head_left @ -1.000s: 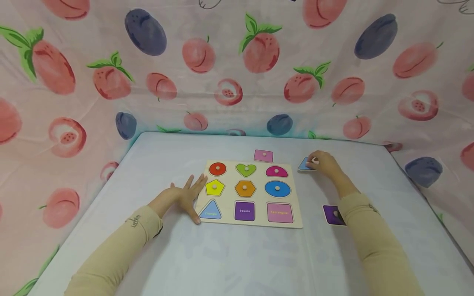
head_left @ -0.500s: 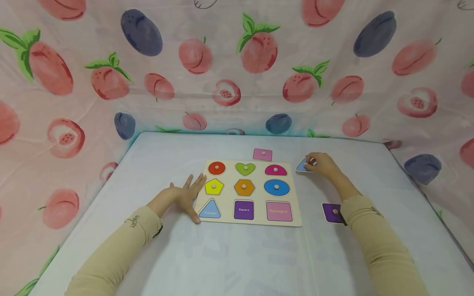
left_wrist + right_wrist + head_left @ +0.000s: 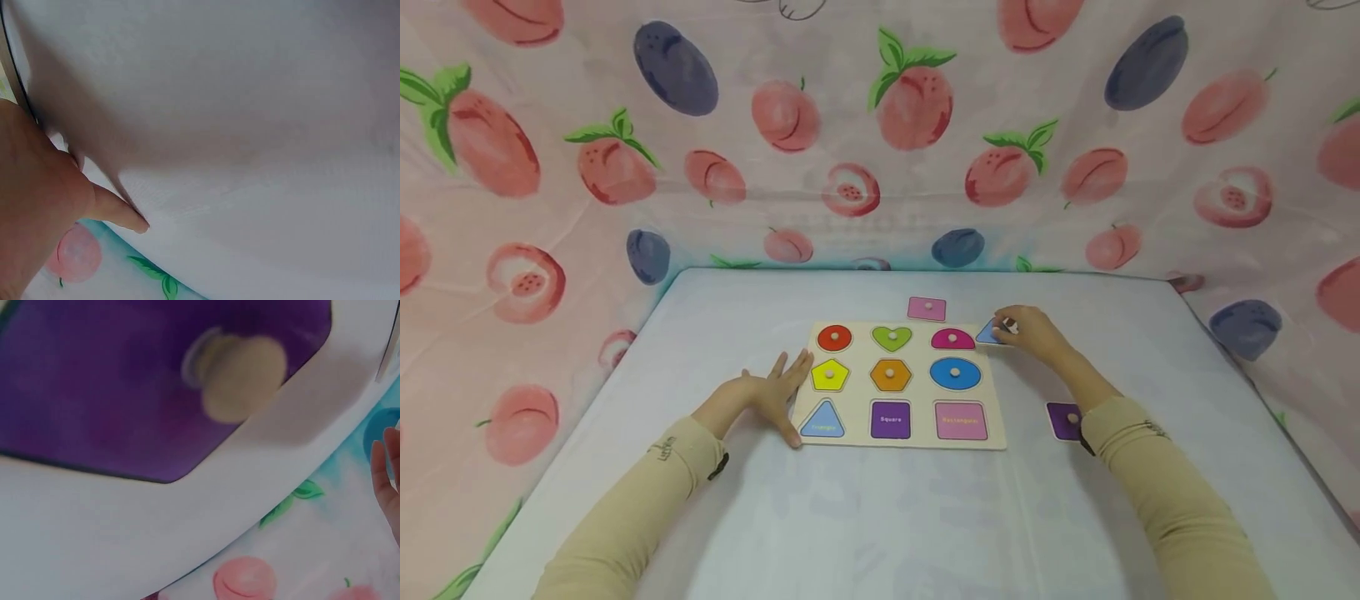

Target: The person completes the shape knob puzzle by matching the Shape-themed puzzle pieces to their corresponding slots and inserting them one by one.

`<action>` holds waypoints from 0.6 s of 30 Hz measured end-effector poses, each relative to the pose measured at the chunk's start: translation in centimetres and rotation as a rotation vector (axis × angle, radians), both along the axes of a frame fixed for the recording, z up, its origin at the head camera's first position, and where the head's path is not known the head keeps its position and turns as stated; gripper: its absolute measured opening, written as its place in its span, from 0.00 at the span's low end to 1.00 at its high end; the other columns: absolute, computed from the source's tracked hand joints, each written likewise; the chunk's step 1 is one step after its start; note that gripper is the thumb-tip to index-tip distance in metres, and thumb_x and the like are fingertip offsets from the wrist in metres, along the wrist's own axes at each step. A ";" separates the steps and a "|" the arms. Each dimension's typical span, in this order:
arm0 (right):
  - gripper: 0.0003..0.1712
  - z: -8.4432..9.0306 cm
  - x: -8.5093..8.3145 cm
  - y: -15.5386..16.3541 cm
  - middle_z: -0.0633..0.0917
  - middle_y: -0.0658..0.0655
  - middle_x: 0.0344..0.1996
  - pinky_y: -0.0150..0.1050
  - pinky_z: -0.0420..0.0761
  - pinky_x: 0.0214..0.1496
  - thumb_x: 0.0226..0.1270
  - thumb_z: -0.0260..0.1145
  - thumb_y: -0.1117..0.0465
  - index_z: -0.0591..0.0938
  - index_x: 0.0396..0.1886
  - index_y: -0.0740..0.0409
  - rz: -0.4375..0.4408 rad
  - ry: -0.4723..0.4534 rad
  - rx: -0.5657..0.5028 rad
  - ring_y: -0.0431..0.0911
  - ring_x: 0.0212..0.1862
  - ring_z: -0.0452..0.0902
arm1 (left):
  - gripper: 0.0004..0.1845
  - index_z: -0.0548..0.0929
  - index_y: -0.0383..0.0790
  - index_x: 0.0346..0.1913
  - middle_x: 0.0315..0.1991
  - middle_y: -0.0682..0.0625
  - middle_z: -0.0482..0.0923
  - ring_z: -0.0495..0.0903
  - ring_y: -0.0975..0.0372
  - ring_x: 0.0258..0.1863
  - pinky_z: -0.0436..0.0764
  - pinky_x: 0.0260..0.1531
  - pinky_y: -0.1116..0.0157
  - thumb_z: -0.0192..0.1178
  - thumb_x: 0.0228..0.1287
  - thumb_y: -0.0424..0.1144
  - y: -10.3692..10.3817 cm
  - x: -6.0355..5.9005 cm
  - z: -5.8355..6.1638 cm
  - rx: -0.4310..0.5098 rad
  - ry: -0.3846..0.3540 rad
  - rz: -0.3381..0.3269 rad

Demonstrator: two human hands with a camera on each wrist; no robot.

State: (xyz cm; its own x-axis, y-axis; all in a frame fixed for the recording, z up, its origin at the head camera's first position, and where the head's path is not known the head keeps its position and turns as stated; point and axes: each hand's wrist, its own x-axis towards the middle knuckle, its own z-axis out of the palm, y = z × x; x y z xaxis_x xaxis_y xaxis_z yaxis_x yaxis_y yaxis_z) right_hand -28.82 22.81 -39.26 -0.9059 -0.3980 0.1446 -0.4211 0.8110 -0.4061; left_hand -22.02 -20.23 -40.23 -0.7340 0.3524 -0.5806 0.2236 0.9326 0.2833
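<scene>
My right hand (image 3: 1032, 331) pinches a light-blue triangle puzzle piece (image 3: 987, 334) at the far right corner of a cream knob-puzzle board (image 3: 860, 358); the piece overlaps that corner in the head view. At the board's left edge, my left hand (image 3: 769, 397) lies with fingers spread, fingertips against the edge; its thumb (image 3: 119, 210) shows in the left wrist view. Along the board's near row are printed triangle, square and rectangle shapes without knobs. Knobbed pieces fill the other two rows, among them a red circle (image 3: 827, 339) and a blue oval (image 3: 942, 377).
Behind the board lies a pink rectangle piece (image 3: 917, 311). A purple square piece (image 3: 1060, 422) rests right of the board, partly behind the right sleeve (image 3: 1157, 467); its knob (image 3: 247, 381) looms large in the right wrist view. A fruit-print cloth (image 3: 820, 50) hangs behind the white table (image 3: 880, 525).
The right hand has moved left with the triangle piece, from beside the board to its far right corner. The left hand keeps its place at the board's edge.
</scene>
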 end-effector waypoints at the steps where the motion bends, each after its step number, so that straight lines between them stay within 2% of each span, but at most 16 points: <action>1: 0.07 0.1 0.1 -0.3 0.81 0.72 0.48 0.55 0.77 0.51 0.62 0.64 0.65 0.81 0.33 0.66 0.009 0.001 0.008 0.61 0.45 0.78 | 0.76 0.27 0.45 0.74 0.75 0.47 0.17 0.20 0.44 0.73 0.32 0.54 0.24 0.76 0.34 0.60 0.0 0.0 0.1 0.006 0.000 -0.005; 10: 0.06 0.2 1.3 -2.8 0.79 0.72 0.53 0.56 0.74 0.59 0.62 0.65 0.64 0.81 0.30 0.63 0.073 -0.022 0.032 0.64 0.53 0.77 | 0.75 0.31 0.45 0.75 0.76 0.47 0.21 0.24 0.44 0.74 0.36 0.55 0.23 0.77 0.33 0.58 -0.7 0.3 0.2 0.029 0.034 -0.015; 18: 0.06 0.3 2.2 -4.8 0.82 0.70 0.49 0.55 0.75 0.58 0.61 0.67 0.64 0.83 0.32 0.64 0.126 0.002 -0.001 0.61 0.51 0.78 | 0.72 0.37 0.47 0.75 0.77 0.48 0.29 0.28 0.43 0.74 0.38 0.55 0.23 0.78 0.32 0.56 -0.5 0.6 0.6 0.079 0.098 -0.026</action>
